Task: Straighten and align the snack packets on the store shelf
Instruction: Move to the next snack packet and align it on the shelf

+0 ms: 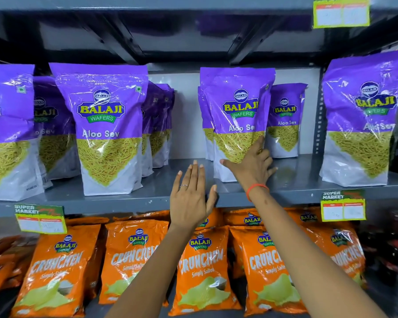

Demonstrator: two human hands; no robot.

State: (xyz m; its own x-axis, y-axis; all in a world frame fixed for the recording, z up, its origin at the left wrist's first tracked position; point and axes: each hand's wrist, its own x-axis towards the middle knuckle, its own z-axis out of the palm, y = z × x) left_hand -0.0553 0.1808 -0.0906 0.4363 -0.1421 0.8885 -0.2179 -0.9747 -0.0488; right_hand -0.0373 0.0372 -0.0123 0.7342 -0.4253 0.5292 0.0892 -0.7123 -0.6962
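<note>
Right hand (251, 168), open, palm on upright Aloo Sev packet (237, 120); left hand (191, 198), open, hovers near-left, touching nothing.

Sev packets (238, 125) above — Crunchem packets (202, 271) below

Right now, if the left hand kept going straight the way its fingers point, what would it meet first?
Probably nothing close: the open left hand points into the bare gap on the grey metal shelf, between purple Aloo Sev packets. The white back panel looks first, though depth is unclear.
</note>
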